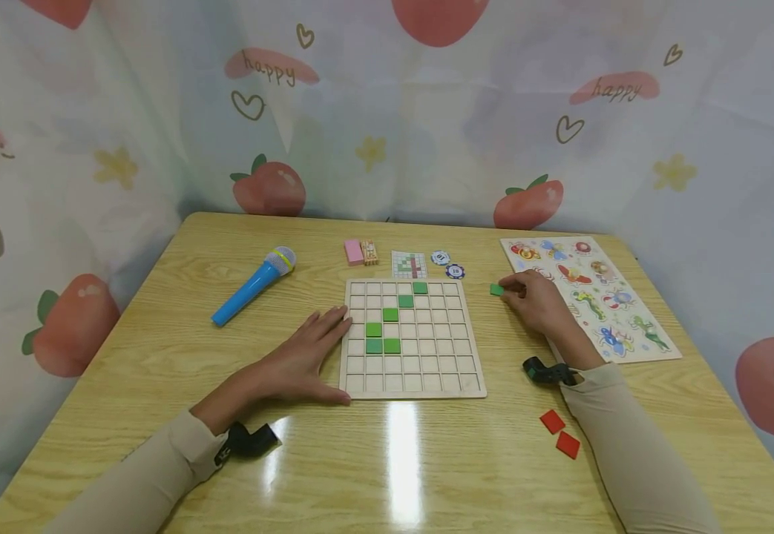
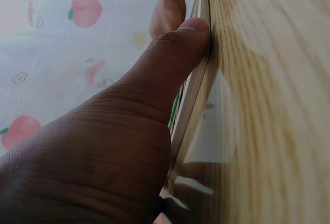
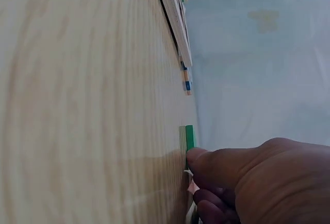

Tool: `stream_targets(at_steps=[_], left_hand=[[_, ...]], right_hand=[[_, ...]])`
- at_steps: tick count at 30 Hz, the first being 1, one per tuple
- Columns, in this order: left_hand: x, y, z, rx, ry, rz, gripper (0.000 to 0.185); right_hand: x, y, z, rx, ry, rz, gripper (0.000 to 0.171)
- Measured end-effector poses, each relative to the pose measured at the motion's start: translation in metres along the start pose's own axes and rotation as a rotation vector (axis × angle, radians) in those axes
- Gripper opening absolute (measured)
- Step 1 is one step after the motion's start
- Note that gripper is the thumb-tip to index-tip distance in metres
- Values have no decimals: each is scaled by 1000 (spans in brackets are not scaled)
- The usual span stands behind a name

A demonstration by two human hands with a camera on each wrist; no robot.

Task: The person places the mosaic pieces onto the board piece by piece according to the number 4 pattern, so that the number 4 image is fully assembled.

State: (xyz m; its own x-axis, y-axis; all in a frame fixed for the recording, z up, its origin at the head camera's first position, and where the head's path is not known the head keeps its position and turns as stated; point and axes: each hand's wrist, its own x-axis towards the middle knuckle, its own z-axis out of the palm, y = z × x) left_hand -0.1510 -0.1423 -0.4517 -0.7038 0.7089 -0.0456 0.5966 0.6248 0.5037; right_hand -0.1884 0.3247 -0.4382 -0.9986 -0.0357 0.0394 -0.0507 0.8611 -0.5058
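Observation:
A square wooden grid board [image 1: 449, 363] lies in the middle of the table, with several green tiles [image 1: 391, 345] set in its cells as a diagonal and a short row. Along the board's left edge rests my left hand [image 1: 300, 360], fingers spread and thumb at the near corner; the left wrist view shows the thumb [image 2: 170, 49] against the board's side. To the right of the board, my right hand [image 1: 536, 304] pinches one green tile [image 3: 190, 137] by its edge, low at the tabletop. Part of that tile is hidden behind the fingers.
Behind the board lie a small pattern card [image 1: 410, 265], two poker chips [image 1: 455, 271], a pink block [image 1: 353, 252] and a patterned block [image 1: 369, 252]. A toy microphone [image 1: 246, 293] is at left, an insect puzzle board [image 1: 627, 326] at right. Two red tiles [image 1: 568, 445] lie near the right forearm.

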Motion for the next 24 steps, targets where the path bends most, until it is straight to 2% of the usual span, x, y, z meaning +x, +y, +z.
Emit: stream_targets(at_steps=[5,9,12,17,20,24], left_hand=[[0,0,1,0,-5,-3,132],[-1,-1,1,-5,-9,-6,132],[-1,-1,1,-3,-5,-6,133],[-1,-1,1,1,0,-2,132],[-1,0,0,3,-1,1,132],[0,1,-1,7,-5,-4,133]], right_hand=[[0,-3,-1,-13,-9,-2,32],[-4,-20,-8,25,-15,-32,32],[-11,-45,-12,70,-13,-113,31],[-27,-96,-6,79,-37,-309,25],[-36,-119,4,42,-88,-410,23],[-43,-134,20,-11,-179,-458,21]])
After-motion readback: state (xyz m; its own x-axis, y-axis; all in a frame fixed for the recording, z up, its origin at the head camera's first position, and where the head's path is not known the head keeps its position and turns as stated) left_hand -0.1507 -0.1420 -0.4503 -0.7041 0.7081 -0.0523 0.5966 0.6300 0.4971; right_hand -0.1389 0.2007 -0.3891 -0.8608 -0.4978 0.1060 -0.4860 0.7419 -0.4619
